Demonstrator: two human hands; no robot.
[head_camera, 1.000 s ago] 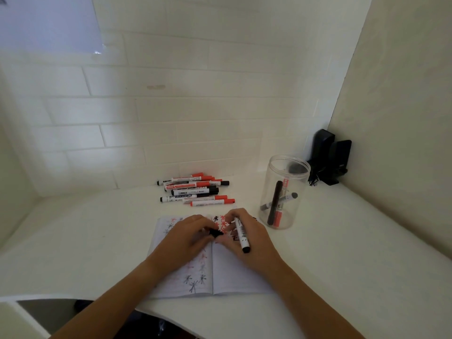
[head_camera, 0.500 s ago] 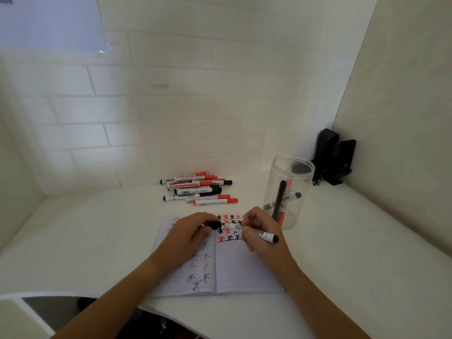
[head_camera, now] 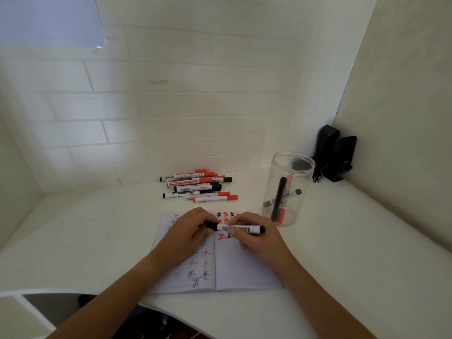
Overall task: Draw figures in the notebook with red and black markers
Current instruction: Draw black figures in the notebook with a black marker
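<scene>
While the white desk (head_camera: 342,253) spreads widest under everything, my notebook (head_camera: 244,270) lies open on it at 6 o'clock, its pages marked with red and black figures. At 2 o'clock from the notebook stands a clear jar (head_camera: 288,189) with a few markers leaning inside. A pile (head_camera: 198,185) of red and black markers lies on the desk at 12 o'clock, near the wall. Over the notebook's top half, my right hand (head_camera: 256,237) curls round the barrel of a black marker (head_camera: 238,228), which lies level, pointing from 9 to 3 o'clock. My left hand (head_camera: 188,231) pinches its cap (head_camera: 210,225) at the 9 o'clock end, and I cannot tell whether the cap is seated.
</scene>
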